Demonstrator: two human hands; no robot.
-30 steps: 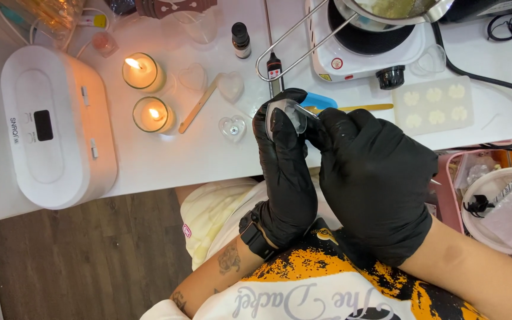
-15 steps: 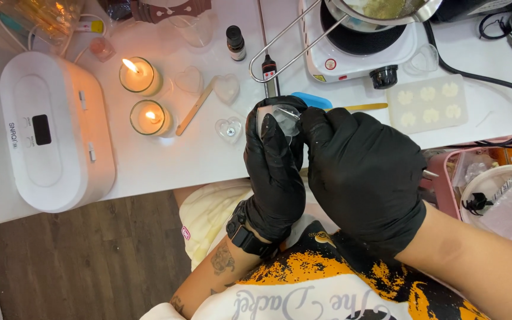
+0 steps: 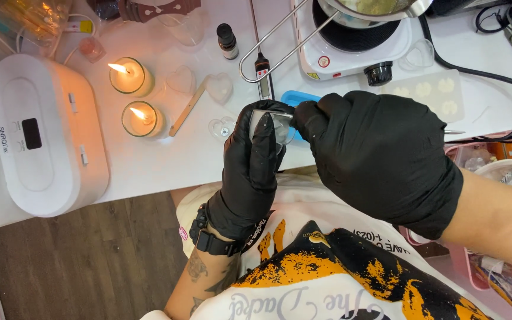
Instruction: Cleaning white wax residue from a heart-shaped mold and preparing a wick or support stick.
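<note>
Head view, left hand [image 3: 250, 169] gripping clear mould [image 3: 271, 125], right hand [image 3: 380, 160] pinching its edge, seemingly with tweezers.

A: Where could a hand pass?
B: Over the bare table [image 3: 167, 163] between the white box [image 3: 42, 133] and the gloved hands.
A: And what blocks?
B: Two lit candles [image 3: 134, 98], heart moulds [image 3: 217, 89], a stick [image 3: 186, 109], and the hotplate [image 3: 357, 50] with its pan handle [image 3: 280, 44].
</note>
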